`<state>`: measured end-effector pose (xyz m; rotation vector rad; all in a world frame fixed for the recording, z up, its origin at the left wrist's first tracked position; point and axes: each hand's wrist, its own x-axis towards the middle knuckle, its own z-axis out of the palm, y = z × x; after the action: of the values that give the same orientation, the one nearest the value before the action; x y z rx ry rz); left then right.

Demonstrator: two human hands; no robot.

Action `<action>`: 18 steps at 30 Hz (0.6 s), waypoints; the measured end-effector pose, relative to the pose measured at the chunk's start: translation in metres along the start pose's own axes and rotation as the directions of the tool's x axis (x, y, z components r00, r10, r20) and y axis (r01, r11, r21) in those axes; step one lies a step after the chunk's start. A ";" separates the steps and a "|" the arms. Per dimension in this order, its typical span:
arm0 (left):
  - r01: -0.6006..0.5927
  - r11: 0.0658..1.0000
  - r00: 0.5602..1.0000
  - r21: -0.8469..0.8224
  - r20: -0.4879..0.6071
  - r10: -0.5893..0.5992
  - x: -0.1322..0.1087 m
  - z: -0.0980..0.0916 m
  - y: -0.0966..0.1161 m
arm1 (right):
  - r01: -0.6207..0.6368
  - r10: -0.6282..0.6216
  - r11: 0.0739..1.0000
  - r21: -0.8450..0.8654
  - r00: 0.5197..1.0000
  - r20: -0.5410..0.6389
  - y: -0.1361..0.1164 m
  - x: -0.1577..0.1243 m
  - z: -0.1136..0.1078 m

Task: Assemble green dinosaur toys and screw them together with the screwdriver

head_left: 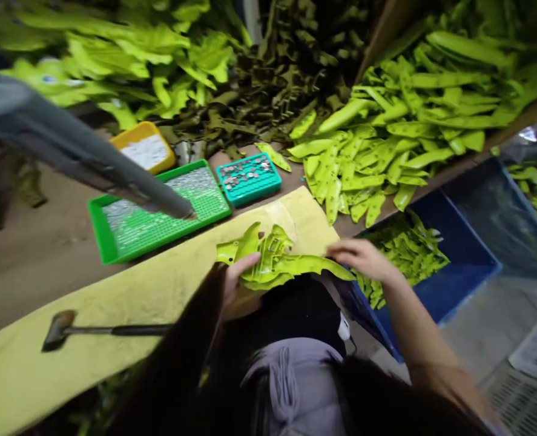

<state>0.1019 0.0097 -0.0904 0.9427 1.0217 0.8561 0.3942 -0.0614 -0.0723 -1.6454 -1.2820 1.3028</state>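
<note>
I see the green plastic part (pixel 275 260) at the near edge of the yellow sheet (pixel 150 290), clamped in the left hand (pixel 241 287). The right hand (pixel 363 257) is just beside its right end, fingers curled; I can't tell whether they grip anything. Beyond sit a green tray (pixel 181 232) and a teal tray (pixel 255 192); leftward lies a hammer (pixel 107 330).

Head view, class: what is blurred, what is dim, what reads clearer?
Head view: the grey pole and top-left lime parts are blurred; head view, top: the dark parts heap looks dim; head view, centre: the held lime piece reads clearer.
</note>
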 end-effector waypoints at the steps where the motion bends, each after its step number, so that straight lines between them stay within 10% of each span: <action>1: 0.019 0.998 1.000 -0.057 -0.010 -0.019 0.002 -0.006 0.001 | 0.102 -0.119 0.985 -0.137 0.985 -0.126 -0.017 0.032 0.003; 5: 0.001 0.961 0.996 -0.277 -0.088 -0.026 0.008 -0.018 -0.002 | 0.348 -0.501 0.783 -0.515 0.844 -0.191 -0.067 0.152 0.035; 8: -0.024 0.943 0.992 -0.332 -0.126 -0.019 0.012 -0.021 -0.004 | 0.272 -0.499 0.673 -0.688 0.853 -0.151 -0.077 0.200 0.055; 14: -0.070 0.912 0.990 -0.405 -0.138 0.014 0.018 -0.026 -0.004 | 0.240 -0.529 0.639 -0.731 0.826 -0.192 -0.077 0.194 0.062; 18: -0.054 0.897 0.992 -0.438 -0.126 -0.002 0.019 -0.025 -0.004 | 0.520 -0.690 0.598 -0.611 0.721 -0.063 -0.087 0.153 0.090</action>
<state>0.0838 0.0311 -0.1052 0.5219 0.8668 1.1229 0.2859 0.1034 -0.0643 -1.4398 -1.9210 0.2328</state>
